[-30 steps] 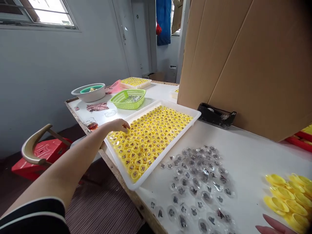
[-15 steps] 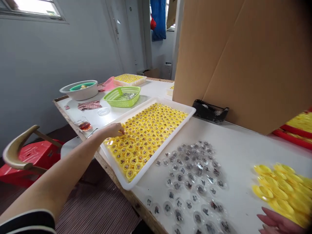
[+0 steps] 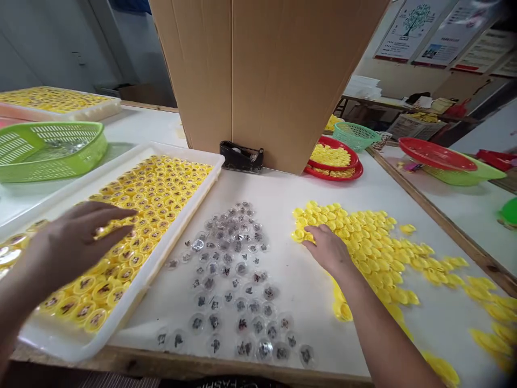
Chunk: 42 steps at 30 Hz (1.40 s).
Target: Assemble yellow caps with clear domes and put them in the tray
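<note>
1. I see the yellow plastic caps (image 3: pixel 153 199) packed tightly in a white plastic tray (image 3: pixel 166 257), which lies at the left of my view on the white surface (image 3: pixel 283 323); the nearest caps show dark shapes inside
2. My left hand (image 3: pixel 76 242) lies over the tray's near caps, touching them, its fingers (image 3: pixel 113 214) curved and slightly apart; the grip looks loosely spread, but I cannot tell whether it pinches a cap
3. My right hand (image 3: pixel 327 250) rests on the near edge of a loose heap of yellow caps (image 3: pixel 375 253), lying on the surface to the right of the tray; this grip is open, with no single cap pinched
4. Between the hands, clear round domes (image 3: pixel 230 280) holding dark specks spread in a tapering patch on the surface, just beside the tray's right rim and apart from the heap
5. Straight ahead, a black tape dispenser (image 3: pixel 241 157) sits against an upright cardboard sheet (image 3: pixel 266 81)
6. Right of the sheet, stacked red plates (image 3: pixel 333 161) hold more yellow caps, with a teal basket (image 3: pixel 355 136) behind them
7. Beyond the tray on the left, I see a lime-green basket (image 3: pixel 48 148) and a second white tray (image 3: pixel 56 102) of yellow caps
</note>
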Each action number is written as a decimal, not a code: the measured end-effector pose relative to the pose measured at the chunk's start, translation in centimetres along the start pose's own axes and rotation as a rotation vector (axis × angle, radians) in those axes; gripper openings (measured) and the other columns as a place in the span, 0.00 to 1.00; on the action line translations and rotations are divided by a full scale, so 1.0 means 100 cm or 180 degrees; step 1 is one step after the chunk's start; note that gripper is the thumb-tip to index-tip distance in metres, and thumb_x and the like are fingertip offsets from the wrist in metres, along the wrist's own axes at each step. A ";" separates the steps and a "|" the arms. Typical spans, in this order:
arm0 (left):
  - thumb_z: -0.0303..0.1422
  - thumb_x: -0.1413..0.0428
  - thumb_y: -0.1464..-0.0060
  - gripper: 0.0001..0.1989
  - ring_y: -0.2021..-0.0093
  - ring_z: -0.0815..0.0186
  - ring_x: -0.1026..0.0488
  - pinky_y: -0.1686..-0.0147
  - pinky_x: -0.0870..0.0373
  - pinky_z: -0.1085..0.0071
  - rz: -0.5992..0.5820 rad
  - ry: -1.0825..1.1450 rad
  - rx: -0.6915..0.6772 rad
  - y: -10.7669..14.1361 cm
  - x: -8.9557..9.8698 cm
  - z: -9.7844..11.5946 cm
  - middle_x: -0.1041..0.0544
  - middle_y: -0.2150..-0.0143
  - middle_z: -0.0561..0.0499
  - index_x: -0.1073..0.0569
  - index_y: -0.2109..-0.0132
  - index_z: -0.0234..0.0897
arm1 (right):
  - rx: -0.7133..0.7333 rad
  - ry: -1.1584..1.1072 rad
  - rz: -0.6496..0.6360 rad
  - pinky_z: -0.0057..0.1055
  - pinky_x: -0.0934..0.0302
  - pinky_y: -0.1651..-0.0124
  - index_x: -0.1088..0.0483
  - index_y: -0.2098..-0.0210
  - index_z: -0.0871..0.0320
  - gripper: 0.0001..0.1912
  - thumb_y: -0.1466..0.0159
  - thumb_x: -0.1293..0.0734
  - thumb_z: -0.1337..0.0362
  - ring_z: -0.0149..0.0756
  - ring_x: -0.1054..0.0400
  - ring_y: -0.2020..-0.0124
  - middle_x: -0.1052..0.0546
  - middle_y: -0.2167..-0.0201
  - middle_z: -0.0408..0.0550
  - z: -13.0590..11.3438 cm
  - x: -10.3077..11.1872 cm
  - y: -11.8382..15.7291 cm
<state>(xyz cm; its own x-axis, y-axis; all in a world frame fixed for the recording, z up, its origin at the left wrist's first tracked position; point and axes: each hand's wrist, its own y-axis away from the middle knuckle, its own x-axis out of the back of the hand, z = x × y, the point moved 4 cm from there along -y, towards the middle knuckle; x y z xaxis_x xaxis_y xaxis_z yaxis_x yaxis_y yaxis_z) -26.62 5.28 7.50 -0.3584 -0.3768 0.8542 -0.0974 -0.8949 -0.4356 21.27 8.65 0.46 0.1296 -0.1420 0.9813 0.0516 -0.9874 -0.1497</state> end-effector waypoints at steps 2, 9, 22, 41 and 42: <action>0.41 0.46 0.47 0.11 0.62 0.65 0.29 0.71 0.34 0.73 -0.0041 0.0541 -0.0140 0.005 -0.013 0.061 0.26 0.58 0.51 0.24 0.58 0.47 | 0.0099 0.0061 -0.0172 0.28 0.44 0.72 0.29 0.55 0.54 0.14 0.41 0.35 0.65 0.34 0.31 0.69 0.29 0.63 0.48 -0.006 -0.005 -0.014; 0.37 0.45 0.48 0.11 0.72 0.66 0.30 0.72 0.34 0.70 -0.0975 0.2176 0.0932 0.028 -0.103 0.151 0.25 0.68 0.48 0.23 0.59 0.40 | 0.0367 0.0008 -0.0546 0.29 0.46 0.73 0.28 0.65 0.59 0.06 0.43 0.34 0.68 0.35 0.33 0.71 0.30 0.65 0.49 -0.027 -0.005 -0.019; 0.30 0.43 0.45 0.11 0.73 0.69 0.25 0.75 0.30 0.80 -0.1933 0.6217 0.2574 0.037 -0.160 0.177 0.25 0.67 0.46 0.30 0.55 0.31 | 0.1223 -0.2004 -0.0670 0.27 0.38 0.65 0.31 0.59 0.54 0.14 0.44 0.29 0.63 0.29 0.35 0.70 0.30 0.63 0.43 -0.116 0.020 0.008; 0.31 0.40 0.48 0.12 0.66 0.63 0.22 0.69 0.26 0.76 -0.1624 0.6033 0.2563 0.051 -0.172 0.162 0.24 0.62 0.47 0.34 0.58 0.36 | 0.0444 -0.2820 -0.1085 0.33 0.36 0.62 0.35 0.70 0.57 0.05 0.38 0.39 0.64 0.34 0.30 0.65 0.25 0.65 0.46 -0.072 -0.021 0.029; 0.32 0.40 0.48 0.12 0.66 0.63 0.22 0.69 0.26 0.76 -0.1640 0.6011 0.2535 0.051 -0.172 0.164 0.24 0.62 0.47 0.34 0.58 0.36 | 0.0407 -0.3075 -0.1187 0.33 0.35 0.63 0.35 0.68 0.57 0.06 0.37 0.39 0.62 0.34 0.29 0.66 0.25 0.66 0.46 -0.073 -0.018 0.032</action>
<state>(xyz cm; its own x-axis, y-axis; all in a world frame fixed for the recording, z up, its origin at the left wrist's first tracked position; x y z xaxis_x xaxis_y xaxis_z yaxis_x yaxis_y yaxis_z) -5.76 3.22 -4.74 -0.7614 0.0598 -0.6455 -0.3326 -0.8907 0.3098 13.98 5.22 -0.91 0.8180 0.3424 0.4622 0.3482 -0.9343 0.0761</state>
